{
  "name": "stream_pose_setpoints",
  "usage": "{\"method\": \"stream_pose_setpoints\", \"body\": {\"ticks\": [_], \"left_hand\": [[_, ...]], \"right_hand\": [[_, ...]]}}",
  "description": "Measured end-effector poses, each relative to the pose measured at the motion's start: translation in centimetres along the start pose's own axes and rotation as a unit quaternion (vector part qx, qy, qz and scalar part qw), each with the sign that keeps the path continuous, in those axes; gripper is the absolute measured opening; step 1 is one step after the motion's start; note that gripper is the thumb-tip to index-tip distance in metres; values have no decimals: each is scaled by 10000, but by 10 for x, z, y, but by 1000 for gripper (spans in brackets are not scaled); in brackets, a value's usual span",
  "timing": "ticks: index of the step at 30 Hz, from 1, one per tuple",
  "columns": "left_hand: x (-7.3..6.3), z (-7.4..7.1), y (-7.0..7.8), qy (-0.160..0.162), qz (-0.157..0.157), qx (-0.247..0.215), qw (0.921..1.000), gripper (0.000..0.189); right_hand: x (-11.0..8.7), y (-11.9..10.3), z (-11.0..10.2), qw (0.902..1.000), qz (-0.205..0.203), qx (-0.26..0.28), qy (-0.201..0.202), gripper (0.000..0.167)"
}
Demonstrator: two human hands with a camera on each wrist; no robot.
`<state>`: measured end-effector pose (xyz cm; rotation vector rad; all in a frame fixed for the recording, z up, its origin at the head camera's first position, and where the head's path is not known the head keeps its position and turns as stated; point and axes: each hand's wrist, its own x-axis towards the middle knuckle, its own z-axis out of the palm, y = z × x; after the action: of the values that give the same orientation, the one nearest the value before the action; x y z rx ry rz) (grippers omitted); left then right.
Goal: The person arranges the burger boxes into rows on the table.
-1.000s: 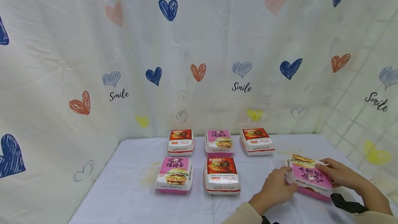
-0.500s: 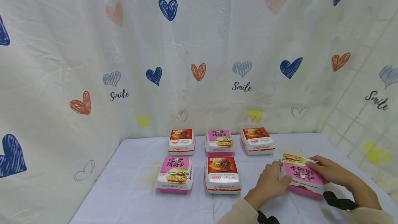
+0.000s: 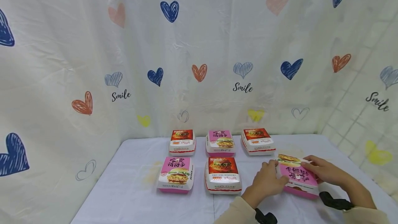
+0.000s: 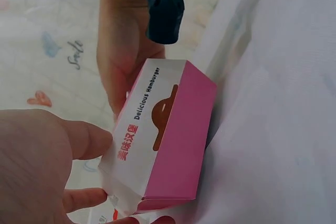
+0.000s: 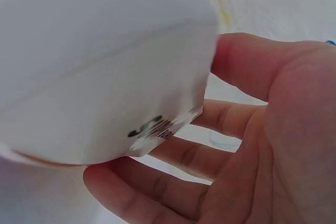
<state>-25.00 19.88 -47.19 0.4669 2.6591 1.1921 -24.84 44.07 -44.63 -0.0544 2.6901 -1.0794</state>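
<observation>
Between both hands is a pink-and-white hamburger box (image 3: 297,177), at the right of the table in the head view. Its lid lettering stands upside down compared with the other pink boxes. My left hand (image 3: 264,179) grips its left side, thumb at the front corner and fingers farther back. My right hand (image 3: 327,171) holds the opposite side. In the left wrist view the box's front (image 4: 144,129) reads "Delicious Hamburger" beside a brown tab. White card of the box (image 5: 121,77) fills much of the right wrist view, with fingers curled under its edge. Whether its base touches the table is unclear.
Left of the hands, a red-topped burger box (image 3: 223,175) and a pink one (image 3: 176,175) form a front row. Behind them stand a red box (image 3: 182,142), a pink box (image 3: 220,142) and another red box (image 3: 258,141). A heart-printed curtain (image 3: 199,44) hangs behind the white-covered table (image 3: 133,189).
Both hands have shifted left with the pink hamburger box, bringing it nearer the front-row red box. Their hold on it looks the same. The other boxes have stayed in place.
</observation>
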Motion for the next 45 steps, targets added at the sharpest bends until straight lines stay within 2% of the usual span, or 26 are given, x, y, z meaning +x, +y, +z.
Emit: {"method": "stream_pose_setpoints", "body": {"ticks": [5, 19, 28, 32, 40, 45], "left_hand": [[1, -3, -2, -4, -72, 89, 9999, 51], [0, -10, -4, 79, 60, 222, 9997, 51], [-1, -6, -3, 225, 107, 113, 9996, 45], [-3, -3, -2, 360, 157, 129, 9991, 43], [-5, 1, -12, 972, 311, 449, 9938, 33], [-5, 0, -15, 1133, 424, 534, 9912, 30]], "right_hand": [[4, -2, 2, 10000, -24, -27, -30, 57], [9, -6, 4, 9998, -174, -75, -7, 53], [8, -6, 2, 9999, -81, -72, -14, 54], [9, -3, 1, 10000, -83, -5, -17, 55], [10, -5, 6, 9996, -244, 81, -112, 50], [11, -6, 5, 9994, -332, -2, -120, 48]]}}
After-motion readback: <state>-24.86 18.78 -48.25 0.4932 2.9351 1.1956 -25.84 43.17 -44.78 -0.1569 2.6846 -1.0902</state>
